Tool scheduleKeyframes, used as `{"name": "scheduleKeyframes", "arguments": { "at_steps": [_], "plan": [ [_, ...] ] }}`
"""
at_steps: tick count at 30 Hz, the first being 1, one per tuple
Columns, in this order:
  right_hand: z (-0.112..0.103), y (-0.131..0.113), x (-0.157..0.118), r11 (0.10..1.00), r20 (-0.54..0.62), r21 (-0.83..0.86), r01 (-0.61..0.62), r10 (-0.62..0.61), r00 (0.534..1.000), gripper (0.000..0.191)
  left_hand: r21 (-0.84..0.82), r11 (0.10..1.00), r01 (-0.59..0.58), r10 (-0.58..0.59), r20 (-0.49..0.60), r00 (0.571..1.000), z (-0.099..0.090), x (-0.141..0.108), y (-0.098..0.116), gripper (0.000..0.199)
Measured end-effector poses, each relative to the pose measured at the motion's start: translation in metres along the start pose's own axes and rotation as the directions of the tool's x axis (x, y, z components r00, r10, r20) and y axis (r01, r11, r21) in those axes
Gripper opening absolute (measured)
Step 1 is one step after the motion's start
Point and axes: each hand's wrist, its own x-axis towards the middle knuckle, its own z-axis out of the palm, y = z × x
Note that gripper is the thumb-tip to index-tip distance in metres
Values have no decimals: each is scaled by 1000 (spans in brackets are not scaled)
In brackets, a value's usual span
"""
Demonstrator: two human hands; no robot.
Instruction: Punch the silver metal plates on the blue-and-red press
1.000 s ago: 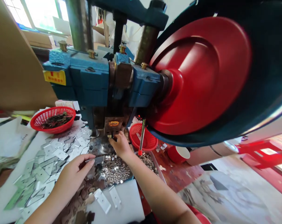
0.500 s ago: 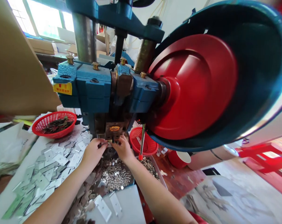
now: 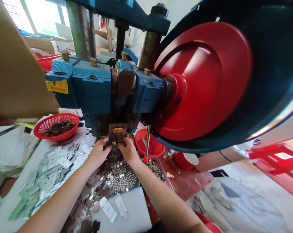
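Holding left hand (image 3: 98, 154) and right hand (image 3: 128, 152) close on either side of a dark metal block (image 3: 117, 136), with that block set between the two sets of fingers. Bending the fingers on both sides, with thumb apart from forefinger on the left; unable to tell of any grip on a piece in either hand. Seeing a small pale piece (image 3: 113, 142) between the fingertips, at the block's lower edge. Finding a heap of small shiny pieces (image 3: 121, 178) just this side of the fingers. Having a round red basket (image 3: 158, 149) near, to the right of the fingers, behind a red-tipped metal rod (image 3: 147, 142). Noting scattered flat metal plates (image 3: 50, 181) to the left. Looking well this side of the fingers, at a white slab (image 3: 134, 213) under two pale plates (image 3: 108, 209). Spotting a basket of dark pieces (image 3: 60, 137) farther left of the fingers. Seeing above the fingers a blue press body (image 3: 92, 103), with a big red wheel (image 3: 200, 81) up to the right. Glimpsing farthest, beyond the fingers and high to the left, a bright window (image 3: 39, 19).
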Motion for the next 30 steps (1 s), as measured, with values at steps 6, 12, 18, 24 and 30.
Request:
{"name": "scheduleKeyframes", "arguments": {
  "at_steps": [6,12,18,24,30],
  "plan": [
    [-28,-11,-30,943,119,-216,253,-231,966,22,160,985,-71,78,-37,996,-32,-34,-5,29],
    [-24,-18,-44,723,272,-502,475,-389,880,23,323,937,-136,170,-79,982,-42,-69,-16,25],
    [-17,-14,-39,730,226,-479,487,-433,873,13,401,911,-96,157,-121,980,-58,-92,-31,23],
    [-16,-22,-38,727,275,-506,464,-375,886,12,382,924,-24,86,-144,986,-74,-108,-42,26],
    [-19,-32,-34,726,347,-523,446,-297,890,13,347,937,45,25,-195,980,-92,-121,-50,31]
  ]
}}
